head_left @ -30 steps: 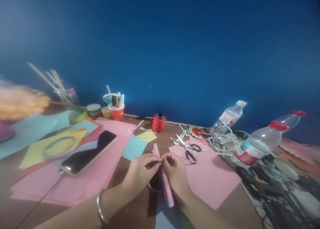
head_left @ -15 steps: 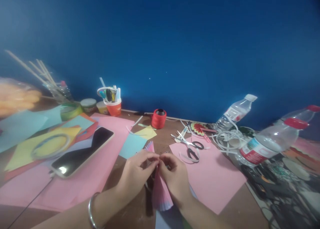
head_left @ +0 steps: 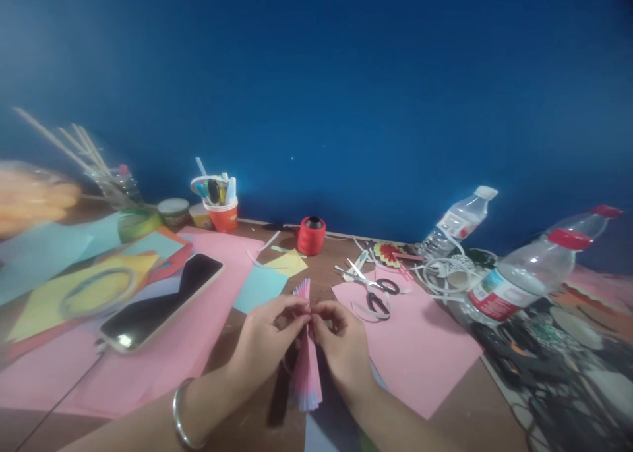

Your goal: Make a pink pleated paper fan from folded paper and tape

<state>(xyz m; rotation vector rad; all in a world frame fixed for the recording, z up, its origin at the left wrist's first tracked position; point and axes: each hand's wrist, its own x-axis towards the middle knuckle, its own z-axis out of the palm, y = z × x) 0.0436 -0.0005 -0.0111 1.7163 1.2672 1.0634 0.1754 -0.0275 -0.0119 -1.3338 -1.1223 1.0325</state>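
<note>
A pleated pink paper fan with bluish-purple edges hangs between my hands, pinched at its middle so both ends flare. My left hand, a silver bangle on its wrist, is closed with thumb and fingertips at the pinched middle. Meeting it there from the other side, my right hand is closed in the same way. Whether a thread runs between the fingertips is too small to see. Scissors with black handles lie just beyond my right hand on a pink sheet.
A red spool of thread stands near the blue wall. Left are a phone on coloured papers and a red-and-white cup of pens. Plastic bottles, white cord and a small folded paper rosette occupy the right.
The pleated paper has swung left at its lower end and now hangs more upright, with its upper end showing more. Both hands keep their pinch. The view has shifted slightly.
</note>
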